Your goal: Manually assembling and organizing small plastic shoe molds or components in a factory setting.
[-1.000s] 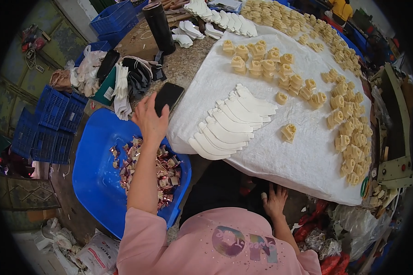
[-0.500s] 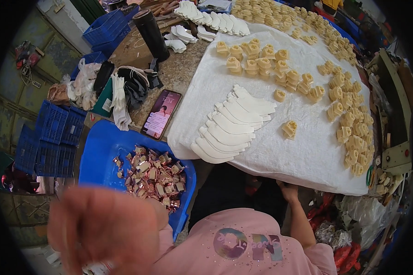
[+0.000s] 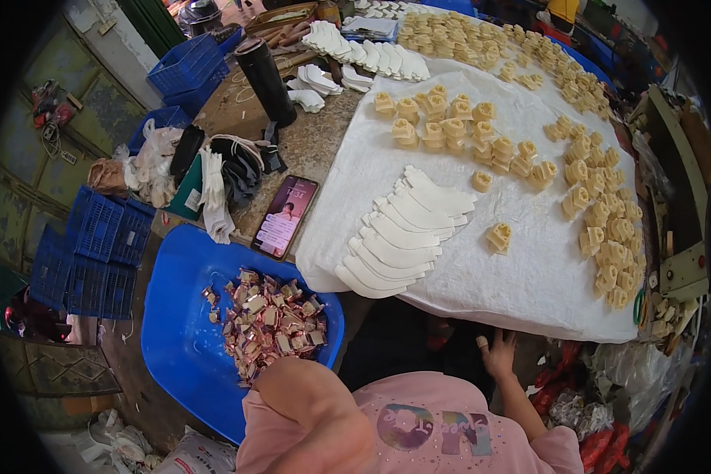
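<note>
My right hand (image 3: 498, 355) is low beside my body, at the near edge of the table. Its fingers are apart and point at the edge of the white cloth (image 3: 529, 276), partly hidden by it; I see nothing held. A pale wrap covers one fingertip. My left arm (image 3: 308, 395) is bent, its forearm running out at the lower edge, so the left hand is out of sight. Closest to that arm is a blue tub (image 3: 174, 332) holding many small shiny pinkish-copper parts (image 3: 272, 316). Flat white curved pieces (image 3: 395, 237) lie overlapped in a fan on the cloth.
Beige moulded parts (image 3: 592, 205) stand in groups on the cloth. A phone (image 3: 286, 217) with a lit screen lies on the table's left, near a black cylinder (image 3: 265, 83). Blue crates (image 3: 95, 253) are stacked at left; plastic bags (image 3: 616, 395) lie at lower right.
My left hand, blurred in front of the view at lower left, has swung down and right out of the picture. The fingers of my right hand have spread at the table edge.
</note>
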`<state>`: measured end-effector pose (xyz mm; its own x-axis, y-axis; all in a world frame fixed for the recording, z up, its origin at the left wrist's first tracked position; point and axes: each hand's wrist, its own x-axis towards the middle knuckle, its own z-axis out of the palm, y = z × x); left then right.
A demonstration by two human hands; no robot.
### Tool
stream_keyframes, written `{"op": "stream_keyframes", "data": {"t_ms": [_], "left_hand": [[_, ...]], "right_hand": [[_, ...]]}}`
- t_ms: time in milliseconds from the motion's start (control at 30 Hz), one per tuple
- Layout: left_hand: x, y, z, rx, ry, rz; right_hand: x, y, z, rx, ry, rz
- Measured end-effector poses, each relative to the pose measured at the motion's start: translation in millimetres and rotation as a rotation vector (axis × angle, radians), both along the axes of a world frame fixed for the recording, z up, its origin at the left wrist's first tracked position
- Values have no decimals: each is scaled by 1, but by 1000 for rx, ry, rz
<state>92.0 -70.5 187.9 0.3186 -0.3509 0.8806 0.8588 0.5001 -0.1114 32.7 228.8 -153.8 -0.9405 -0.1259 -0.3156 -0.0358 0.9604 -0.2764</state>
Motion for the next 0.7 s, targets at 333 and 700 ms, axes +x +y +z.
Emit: {"op": "stream_keyframes", "data": {"t_ms": [333, 700], "left_hand": [[32, -2, -25, -50, 52, -82], [-42, -31, -103, -286, -1007, 274]], "right_hand": [[60, -4, 13, 106, 97, 235], [-13, -33, 158, -896, -357, 287]]}}
